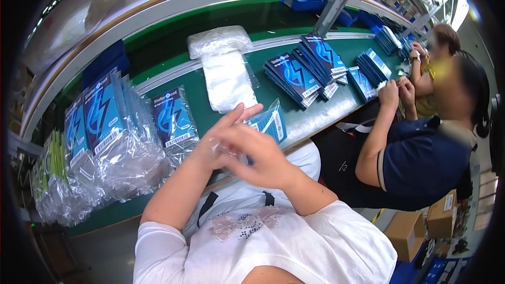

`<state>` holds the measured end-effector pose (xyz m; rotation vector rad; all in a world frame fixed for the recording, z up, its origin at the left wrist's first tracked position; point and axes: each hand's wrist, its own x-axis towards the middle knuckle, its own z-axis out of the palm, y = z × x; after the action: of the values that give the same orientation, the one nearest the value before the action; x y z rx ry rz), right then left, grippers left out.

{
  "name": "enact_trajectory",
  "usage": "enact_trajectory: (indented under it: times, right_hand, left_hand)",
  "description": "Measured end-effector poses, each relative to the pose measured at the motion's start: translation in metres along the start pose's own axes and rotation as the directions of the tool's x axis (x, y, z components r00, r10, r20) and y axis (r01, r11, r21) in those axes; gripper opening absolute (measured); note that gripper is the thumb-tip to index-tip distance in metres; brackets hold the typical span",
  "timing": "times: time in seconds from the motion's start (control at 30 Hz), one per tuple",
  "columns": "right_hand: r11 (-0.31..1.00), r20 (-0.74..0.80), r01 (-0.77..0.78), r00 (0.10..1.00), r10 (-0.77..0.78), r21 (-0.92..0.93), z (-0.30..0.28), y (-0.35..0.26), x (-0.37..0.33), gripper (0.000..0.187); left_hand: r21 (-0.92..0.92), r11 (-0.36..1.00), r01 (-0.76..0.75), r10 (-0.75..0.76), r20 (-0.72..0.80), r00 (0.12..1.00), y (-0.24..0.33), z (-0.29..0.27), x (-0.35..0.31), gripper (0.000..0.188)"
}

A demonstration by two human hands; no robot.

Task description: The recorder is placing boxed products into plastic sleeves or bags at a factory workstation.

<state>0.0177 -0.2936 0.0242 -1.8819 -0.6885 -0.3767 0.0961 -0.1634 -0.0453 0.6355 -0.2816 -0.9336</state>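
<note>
My left hand (210, 144) is above the near table edge, with the fingers that show stretched out to the right. In front of it crosses my right hand (260, 155), smeared by motion, so its grip is unclear. A wisp of clear plastic shows between the two hands. Just beyond them is a blue box in a clear bag (274, 125), partly hidden by my hands; I cannot tell whether either touches it. A stack of clear plastic bags (225, 80) lies farther back. To the right are several stacked blue boxes (293, 78).
At left stand several bagged blue boxes (105, 113) and green packages (50, 163), with one bagged box (172, 115) beside them. A metal post (342, 2) rises behind the green table (310, 121). Two people work at right, the nearer in a dark blue shirt (415, 152). Cardboard boxes (405, 234) sit behind.
</note>
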Motion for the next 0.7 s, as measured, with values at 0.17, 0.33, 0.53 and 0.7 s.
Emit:
enact_trajectory:
  times: [0.17,0.33,0.53,0.7]
  right_hand:
    - [0.983,-0.135,0.181,0.975,-0.176,0.03,-0.013,0.004,-0.001,0.056]
    - [0.975,-0.299,-0.088,0.954,0.023,-0.206,-0.049,0.036,0.002,0.043]
    - [0.856,-0.432,-0.19,0.901,-0.043,-0.482,-0.105,0.089,0.031,0.038]
    - [0.537,-0.274,-0.297,0.954,0.125,-0.789,-0.119,0.136,0.021,0.058]
  left_hand:
    - [0.49,0.792,-0.364,0.48,-0.131,0.867,0.02,0.042,-0.021,0.054]
    - [0.934,-0.273,0.231,0.787,0.079,0.612,0.04,0.027,-0.031,0.059]
    - [0.66,-0.413,0.627,0.766,-0.12,0.631,0.04,-0.02,-0.039,0.059]
    - [0.74,-0.508,0.442,0.746,0.121,0.655,0.032,0.013,-0.023,0.052]
